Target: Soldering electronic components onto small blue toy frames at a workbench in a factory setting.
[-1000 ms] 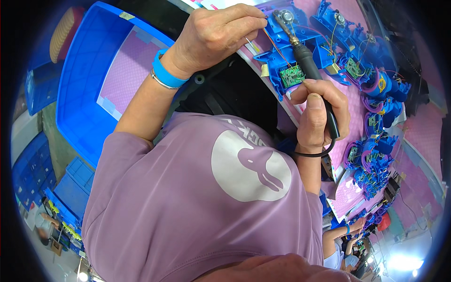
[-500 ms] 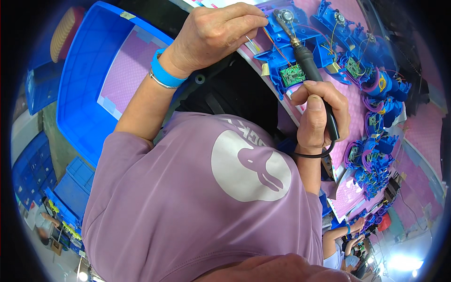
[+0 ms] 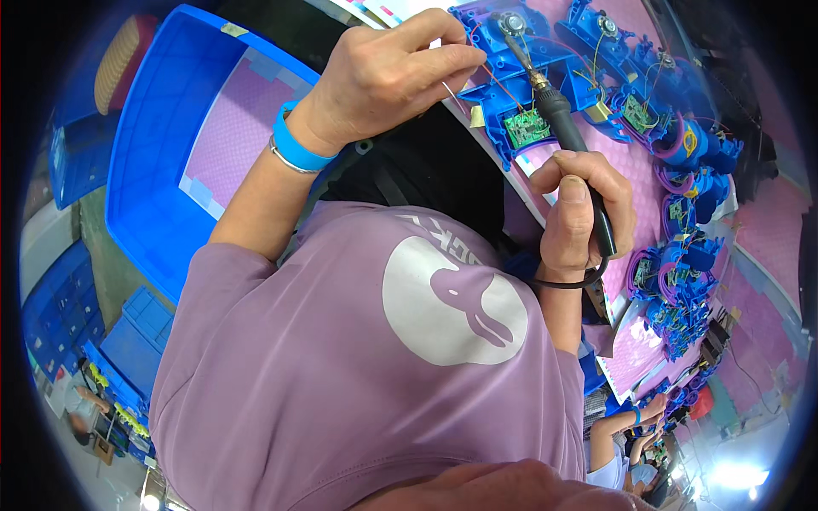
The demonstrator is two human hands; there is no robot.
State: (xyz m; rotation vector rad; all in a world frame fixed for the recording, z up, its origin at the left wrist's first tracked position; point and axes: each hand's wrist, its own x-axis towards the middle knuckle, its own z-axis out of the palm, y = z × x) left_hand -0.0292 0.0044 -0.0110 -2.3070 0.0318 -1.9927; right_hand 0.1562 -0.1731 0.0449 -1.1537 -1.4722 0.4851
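Right hand (image 3: 584, 213) has its grip wrapped tight round the soldering iron (image 3: 558, 115), tip up at the blue plastic housing (image 3: 520, 43), top centre of the frame. Left hand (image 3: 396, 72) pinches thin solder wire (image 3: 452, 89) just beside it. Risky bit imo: tip slips, melts plastic or scorches the green circuit board (image 3: 527, 128).

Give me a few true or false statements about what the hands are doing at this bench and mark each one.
1. The right hand grips a soldering iron. True.
2. The left hand pinches a thin wire. True.
3. The left wrist wears a red band. False: the wristband is blue.
4. The iron's tip points at a yellow housing. False: the housing is blue.
5. A green circuit board lies beside the iron. True.
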